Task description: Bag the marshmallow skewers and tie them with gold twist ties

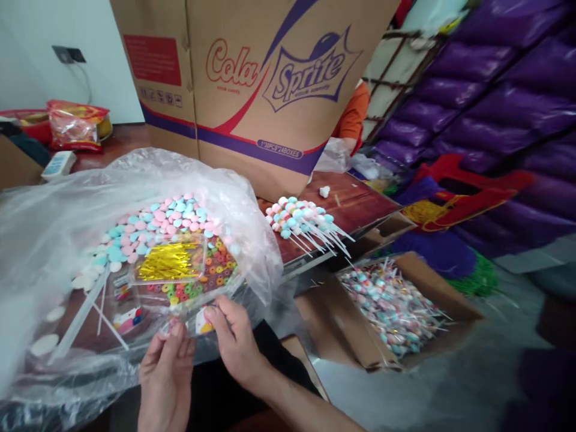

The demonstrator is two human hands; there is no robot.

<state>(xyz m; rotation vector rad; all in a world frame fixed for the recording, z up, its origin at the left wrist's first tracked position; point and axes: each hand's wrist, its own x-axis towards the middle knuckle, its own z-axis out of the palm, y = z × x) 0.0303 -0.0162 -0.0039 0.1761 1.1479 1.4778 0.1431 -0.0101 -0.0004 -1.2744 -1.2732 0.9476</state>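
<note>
My left hand (167, 375) is closed in a pinch at the table's front edge, with a small pinkish thing at its fingertips that I cannot make out. Beside it, my right hand (237, 339) grips a small printed plastic wrapper (204, 321) between thumb and fingers. Just beyond the hands lie colourful candy rings (180, 293) and a clear tray of gold twist ties (166, 261). Pink, blue and white candies (168, 217) are heaped behind them on clear plastic sheeting (148, 165). Loose white sticks (99, 309) and printed wrappers (128, 321) rest to the left.
Candy skewers on sticks (299, 217) are stacked at the table's right edge. Below stands an open carton (315, 324) full of wrapped candy sticks (396, 306). A large cardboard box (234, 108) blocks the back. Behind it shows a person's orange sleeve (353, 117). Purple packages (486, 90) are piled right.
</note>
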